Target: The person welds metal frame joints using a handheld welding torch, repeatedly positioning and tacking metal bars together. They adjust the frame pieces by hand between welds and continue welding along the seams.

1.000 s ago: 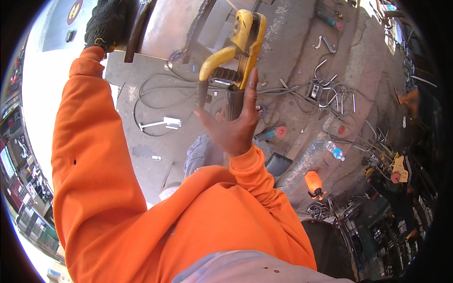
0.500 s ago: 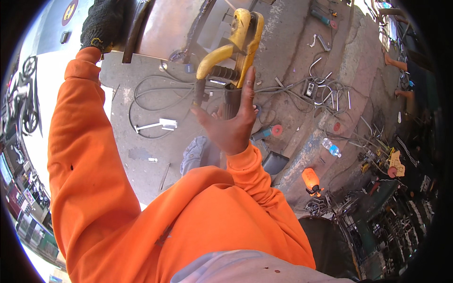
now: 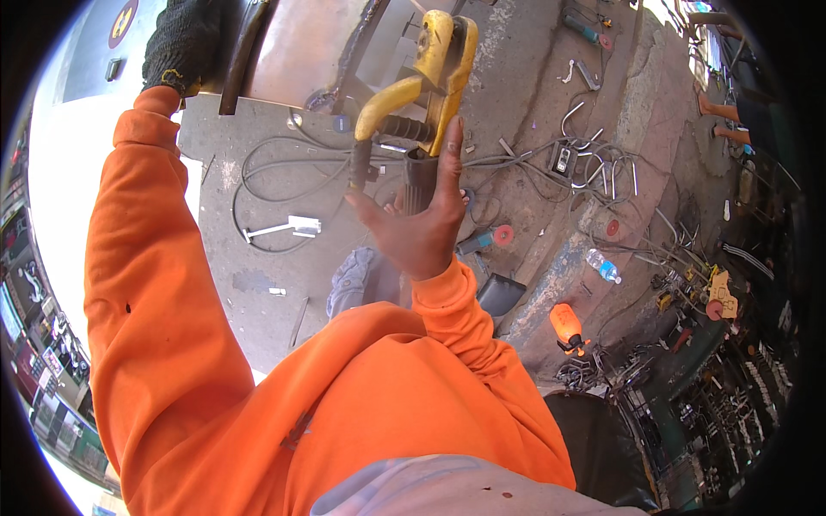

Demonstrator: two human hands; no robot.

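Observation:
My right hand (image 3: 419, 228) is bare and closed round the black ribbed handle of a yellow welding electrode holder (image 3: 440, 64), with my index finger and thumb stretched along it. A thin rod sticks out past the holder's far end. At the far left my left hand (image 3: 181, 47) wears a dark knitted glove and rests by a dark metal bar (image 3: 243, 58); its fingers are not clear to see. A shiny metal panel (image 3: 297, 52) with a rough weld seam along its edge lies just right of the bar.
Cables (image 3: 284, 142) loop over the concrete floor. On the right lie an angle grinder (image 3: 484, 241), another grinder (image 3: 585, 30), bent metal rods (image 3: 594, 168), a water bottle (image 3: 603, 266) and an orange container (image 3: 566, 322). Another person's legs (image 3: 721, 112) show at the far right.
My hands and the electrode holder stay almost in place, with a slight shift to the left in view. At the far right, the other person's lower leg has moved farther away from me.

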